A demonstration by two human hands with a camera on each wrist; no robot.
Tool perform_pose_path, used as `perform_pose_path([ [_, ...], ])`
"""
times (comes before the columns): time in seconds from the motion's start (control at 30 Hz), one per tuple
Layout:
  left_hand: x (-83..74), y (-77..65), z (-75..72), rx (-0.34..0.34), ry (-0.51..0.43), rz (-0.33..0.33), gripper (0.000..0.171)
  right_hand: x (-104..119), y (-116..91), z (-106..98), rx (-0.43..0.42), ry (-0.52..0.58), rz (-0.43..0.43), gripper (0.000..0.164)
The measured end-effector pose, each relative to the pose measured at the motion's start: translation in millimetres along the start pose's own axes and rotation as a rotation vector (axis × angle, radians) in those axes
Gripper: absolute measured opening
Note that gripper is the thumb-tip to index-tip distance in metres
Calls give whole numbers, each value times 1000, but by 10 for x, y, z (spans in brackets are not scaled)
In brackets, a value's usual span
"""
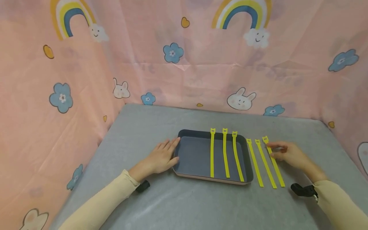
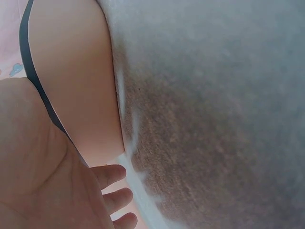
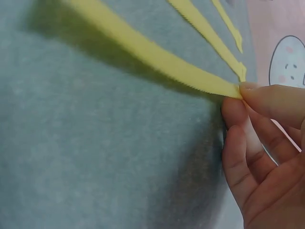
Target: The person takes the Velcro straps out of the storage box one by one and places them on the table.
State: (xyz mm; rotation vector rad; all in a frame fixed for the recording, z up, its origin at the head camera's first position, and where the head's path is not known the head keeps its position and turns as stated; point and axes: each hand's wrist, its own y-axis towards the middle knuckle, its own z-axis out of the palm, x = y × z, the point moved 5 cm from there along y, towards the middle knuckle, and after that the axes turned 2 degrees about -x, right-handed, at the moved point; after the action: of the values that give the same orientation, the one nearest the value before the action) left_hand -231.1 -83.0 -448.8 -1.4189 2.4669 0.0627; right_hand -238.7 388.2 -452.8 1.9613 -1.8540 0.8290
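In the head view, my left hand lies with fairly straight fingers against the left rim of a dark shallow baking tray. The left wrist view shows the palm beside the tray's pinkish outer wall. My right hand pinches the rightmost yellow hook-and-loop cable tie near its slotted head. Close up in the right wrist view, thumb and forefinger grip this tie, which bows above the cloth. Three more yellow ties lie side by side across the tray, their heads at its far rim.
Two other yellow ties lie between the tray and my right hand. A grey cloth covers the table. Pink patterned fabric hangs behind and at both sides.
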Motion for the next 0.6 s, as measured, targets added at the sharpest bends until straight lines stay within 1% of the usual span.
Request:
perform_pose_path([
  [0.07, -4, 6, -3, 3, 6, -2, 72, -3, -2, 4, -3, -16, 1, 54],
  [0.4, -4, -6, -5, 8, 7, 1, 72, 9, -14, 7, 29, 4, 8, 54],
  [0.6, -13, 1, -7, 13, 6, 1, 73, 11, -9, 5, 39, -31, -5, 54],
])
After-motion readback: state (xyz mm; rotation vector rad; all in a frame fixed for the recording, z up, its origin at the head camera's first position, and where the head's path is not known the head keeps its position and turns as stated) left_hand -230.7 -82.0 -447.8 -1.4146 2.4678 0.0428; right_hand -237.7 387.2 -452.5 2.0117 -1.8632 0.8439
